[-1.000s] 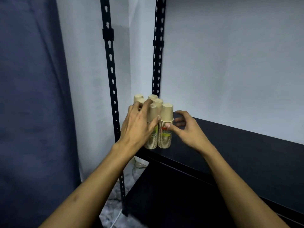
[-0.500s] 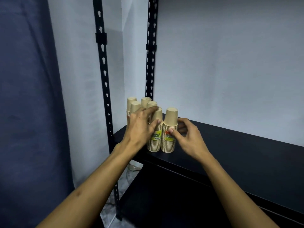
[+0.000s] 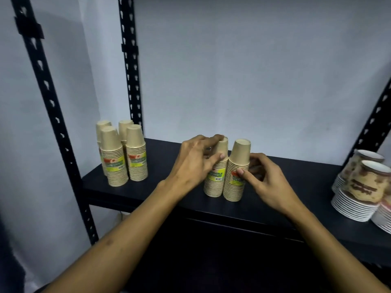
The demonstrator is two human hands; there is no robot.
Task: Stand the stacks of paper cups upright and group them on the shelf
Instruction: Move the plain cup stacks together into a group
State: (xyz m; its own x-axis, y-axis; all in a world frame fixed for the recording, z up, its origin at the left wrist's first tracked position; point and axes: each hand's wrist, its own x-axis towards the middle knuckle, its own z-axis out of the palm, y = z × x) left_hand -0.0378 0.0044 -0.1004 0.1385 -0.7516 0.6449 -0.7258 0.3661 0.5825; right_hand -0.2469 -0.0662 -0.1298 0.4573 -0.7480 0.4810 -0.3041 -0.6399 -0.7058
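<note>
Two upright stacks of tan paper cups stand side by side in the middle of the black shelf (image 3: 167, 166). My left hand (image 3: 194, 161) grips the left stack (image 3: 214, 183), fingers over its top and thumb on its front. My right hand (image 3: 266, 180) holds the right stack (image 3: 238, 159), thumb on its yellow label and fingers behind it. Several more tan stacks (image 3: 123, 155) stand upright as a tight group at the shelf's left end, apart from both hands.
Stacks of white patterned cups (image 3: 364, 187) stand at the shelf's right end. Black slotted posts (image 3: 131, 81) rise at the left front and back corners, and another post (image 3: 378, 115) at the right. A pale wall lies behind. A lower shelf lies in shadow below.
The two front stacks stood against the group at the left post; now they stand in my hands well to the right of it. The view has also swung right, showing the patterned cups.
</note>
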